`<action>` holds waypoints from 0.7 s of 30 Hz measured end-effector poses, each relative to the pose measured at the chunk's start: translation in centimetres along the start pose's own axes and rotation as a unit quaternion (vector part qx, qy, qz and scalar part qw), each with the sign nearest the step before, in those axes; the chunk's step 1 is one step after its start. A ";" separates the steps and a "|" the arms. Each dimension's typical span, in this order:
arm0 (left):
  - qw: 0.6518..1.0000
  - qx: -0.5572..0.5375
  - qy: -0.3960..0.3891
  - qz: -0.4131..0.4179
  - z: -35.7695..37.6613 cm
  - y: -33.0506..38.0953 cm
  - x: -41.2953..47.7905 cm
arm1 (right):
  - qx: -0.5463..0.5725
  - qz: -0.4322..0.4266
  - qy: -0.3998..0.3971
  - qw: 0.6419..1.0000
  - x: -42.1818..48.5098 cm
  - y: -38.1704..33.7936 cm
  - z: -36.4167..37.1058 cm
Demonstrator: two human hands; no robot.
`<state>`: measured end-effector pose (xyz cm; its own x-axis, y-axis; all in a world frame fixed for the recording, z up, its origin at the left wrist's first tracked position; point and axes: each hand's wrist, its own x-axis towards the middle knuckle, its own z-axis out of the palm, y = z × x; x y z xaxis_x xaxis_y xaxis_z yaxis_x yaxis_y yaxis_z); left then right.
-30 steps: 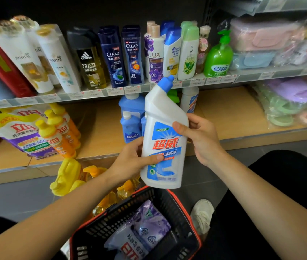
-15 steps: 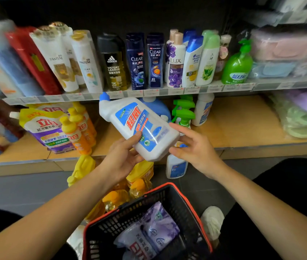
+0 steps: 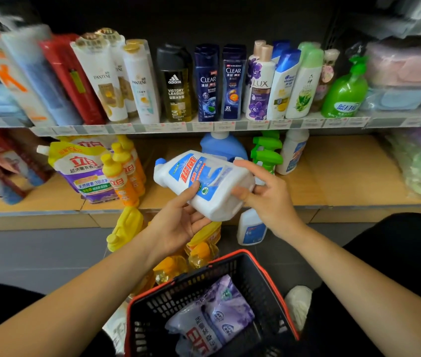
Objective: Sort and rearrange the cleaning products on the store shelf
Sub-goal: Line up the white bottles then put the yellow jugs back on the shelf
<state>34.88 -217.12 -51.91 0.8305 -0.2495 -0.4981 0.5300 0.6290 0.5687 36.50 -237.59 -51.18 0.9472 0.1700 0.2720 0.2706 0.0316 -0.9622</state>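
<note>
Holding the white cleaner bottle [image 3: 204, 181] on its side between both hands is the step under way. The left hand [image 3: 178, 222] cups it from beneath with the thumb pressed on the label, and the right hand [image 3: 263, 199] curls fingers and thumb round the base end, the blue cap pointing out past the left hand. Shelving it probably comes next: turn it upright and stand it on the lower shelf [image 3: 333, 176] beyond the fingers, near the blue jug [image 3: 223, 148] and green spray bottles [image 3: 267, 153].

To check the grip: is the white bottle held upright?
No, the white bottle lies nearly on its side between the left hand and right hand, cap pointing left.
</note>
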 end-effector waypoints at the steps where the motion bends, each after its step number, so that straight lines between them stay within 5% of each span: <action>1: 1.000 -0.003 -0.002 -0.002 -0.1 0.1 -0.1 | -0.009 -0.006 0.006 1.000 0.1 -0.1 -0.1; 9: 0.999 -0.010 -0.008 0.051 -0.1 0.3 -0.2 | -0.066 -0.043 0.024 0.997 -0.5 0.8 0.6; 16: 0.987 0.016 -0.005 0.158 -0.5 1.3 0.5 | -0.137 -0.025 -0.088 0.986 -2.7 1.6 2.4; 21: 0.979 0.029 -0.003 0.200 -1.0 1.8 0.7 | -0.059 0.002 -0.118 0.991 -3.5 1.9 2.7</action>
<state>36.28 -215.44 -51.89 0.9744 0.0036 -0.2247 0.1714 0.6349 0.7533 33.26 -235.48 -53.97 0.8857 0.3951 0.2438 0.2984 -0.0821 -0.9509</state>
